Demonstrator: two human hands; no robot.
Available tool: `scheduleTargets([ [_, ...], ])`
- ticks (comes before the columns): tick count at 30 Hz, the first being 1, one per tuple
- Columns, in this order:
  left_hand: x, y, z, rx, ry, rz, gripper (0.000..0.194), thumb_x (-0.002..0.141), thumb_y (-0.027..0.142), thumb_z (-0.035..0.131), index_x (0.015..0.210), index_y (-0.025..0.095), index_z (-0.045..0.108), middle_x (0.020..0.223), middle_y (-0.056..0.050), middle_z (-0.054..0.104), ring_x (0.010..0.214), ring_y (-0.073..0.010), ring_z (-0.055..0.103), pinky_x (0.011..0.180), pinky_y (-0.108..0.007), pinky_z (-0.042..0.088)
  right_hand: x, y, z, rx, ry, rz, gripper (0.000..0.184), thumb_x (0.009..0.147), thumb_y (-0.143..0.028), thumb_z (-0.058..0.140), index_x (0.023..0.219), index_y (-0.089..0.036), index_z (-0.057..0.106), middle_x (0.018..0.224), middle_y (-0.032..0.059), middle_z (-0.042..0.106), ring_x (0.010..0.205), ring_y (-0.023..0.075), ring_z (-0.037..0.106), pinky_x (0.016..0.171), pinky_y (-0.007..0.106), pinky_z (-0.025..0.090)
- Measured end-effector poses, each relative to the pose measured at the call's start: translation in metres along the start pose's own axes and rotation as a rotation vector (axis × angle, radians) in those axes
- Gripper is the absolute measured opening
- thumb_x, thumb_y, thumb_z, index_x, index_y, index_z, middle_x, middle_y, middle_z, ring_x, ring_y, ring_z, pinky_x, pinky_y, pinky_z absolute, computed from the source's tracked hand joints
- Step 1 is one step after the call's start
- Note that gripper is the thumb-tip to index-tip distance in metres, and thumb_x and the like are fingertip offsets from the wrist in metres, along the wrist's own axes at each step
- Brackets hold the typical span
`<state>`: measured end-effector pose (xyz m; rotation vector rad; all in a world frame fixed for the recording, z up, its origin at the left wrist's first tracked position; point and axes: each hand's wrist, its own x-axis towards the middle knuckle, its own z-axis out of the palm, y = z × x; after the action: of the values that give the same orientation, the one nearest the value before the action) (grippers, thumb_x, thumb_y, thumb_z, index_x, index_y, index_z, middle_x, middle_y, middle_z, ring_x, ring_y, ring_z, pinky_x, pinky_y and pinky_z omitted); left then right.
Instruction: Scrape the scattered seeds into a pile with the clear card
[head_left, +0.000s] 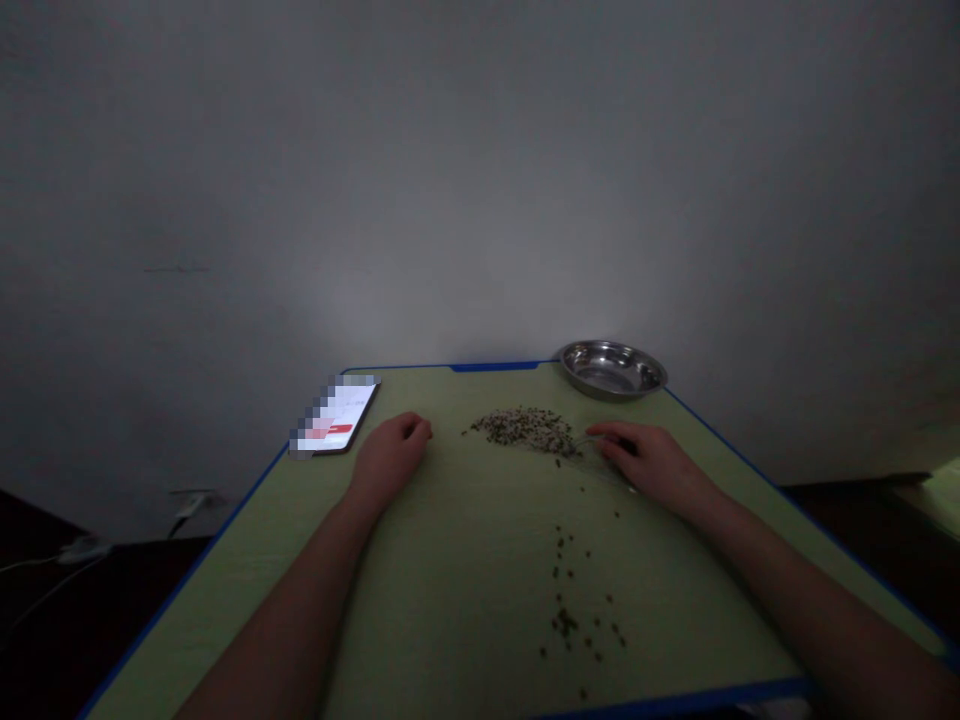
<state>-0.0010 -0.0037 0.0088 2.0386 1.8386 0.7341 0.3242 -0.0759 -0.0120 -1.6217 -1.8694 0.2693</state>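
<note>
1. A pile (pixel 523 428) of small dark and pale pieces sits on the far middle of the counter (pixel 442 590).
2. The right hand (pixel 651 462) reaches in just right of the pile, thumb and fingers bent; a thin grey thing (pixel 589 443) blurs at its fingertips — whether its grip pinches that, one cannot tell.
3. The left hand (pixel 390 455) lies left of the pile, its grip curled inward in a loose fist.
4. Loose dark grains (pixel 566 622) scatter across the near side.
5. Farther out: a metal bowl (pixel 613 378) far right — and a lit phone (pixel 351 412) far left.
</note>
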Motion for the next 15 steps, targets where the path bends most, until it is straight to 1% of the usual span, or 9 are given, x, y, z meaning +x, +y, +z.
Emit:
scheduleTargets([
  [5,-0.0004,0.0004,-0.0003,-0.01,-0.002,-0.01,0.03,0.08,0.039,0.039,0.073,0.019,0.061,0.068,-0.004,0.063,0.068,-0.019,0.055,0.056,-0.028,0.032,0.0002,-0.0026,0.0,0.011,0.007,0.011,0.033,0.083,-0.03,0.049,0.101,-0.016,0.073,0.075,0.0061,0.072,0.058,0.0184,0.059,0.056,0.03,0.044],
  [10,0.0004,-0.0003,-0.0001,-0.015,-0.004,0.005,0.031,0.08,0.038,0.039,0.072,0.019,0.061,0.067,-0.005,0.062,0.067,-0.0193,0.056,0.057,-0.029,0.033,0.0017,-0.0023,0.0018,-0.021,0.016,0.002,0.033,0.083,-0.029,0.049,0.103,-0.016,0.073,0.07,0.0054,0.071,0.056,0.0177,0.058,0.054,0.029,0.042],
  [15,0.001,-0.0001,-0.0003,-0.01,-0.01,0.005,0.031,0.081,0.038,0.038,0.073,0.019,0.061,0.07,-0.005,0.064,0.069,-0.0194,0.057,0.057,-0.029,0.033,0.0017,-0.0042,0.0038,0.008,-0.009,-0.02,0.032,0.084,-0.028,0.049,0.102,-0.016,0.073,0.078,0.0064,0.073,0.059,0.0178,0.06,0.057,0.029,0.044],
])
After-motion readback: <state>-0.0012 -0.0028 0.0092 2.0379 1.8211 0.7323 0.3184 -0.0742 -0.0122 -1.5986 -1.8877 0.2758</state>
